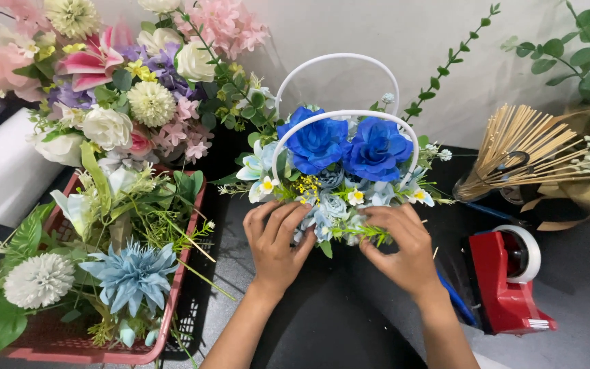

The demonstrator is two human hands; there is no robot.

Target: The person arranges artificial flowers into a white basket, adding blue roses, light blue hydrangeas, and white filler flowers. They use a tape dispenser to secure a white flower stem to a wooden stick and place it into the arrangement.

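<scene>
Two hands: both are pressed to the front of a flower arrangement (339,184) standing mid-tabletop, toward its back edge.
Left hand (276,244): fingers spread and laid flat on the lower left blooms, cupping them rather than pinching; nothing is lifted.
Right hand (399,247): curled in on the lower right side, fingertips closed on a green sprig (367,234) at the base.
Arrangement: two deep blue roses (345,145) on top, pale blue and white small flowers below, two white hoop handles (339,68) arching over it.
Step in hand: by the look of it, seating and tidying the low front stems while the piece sits on the dark tabletop (336,321).
Next move calls for: a light touch, I'd judge, steadying with the left palm so the sprig goes in without shoving neighbours out of line.
Left edge: a red crate (187,225) heaped with loose stems, a pale blue spiky bloom (131,273) on top.
Back left corner: a big mixed bouquet (124,82).
Right edge: a red tape dispenser (507,280); behind it a bundle of wooden sticks (520,147).
</scene>
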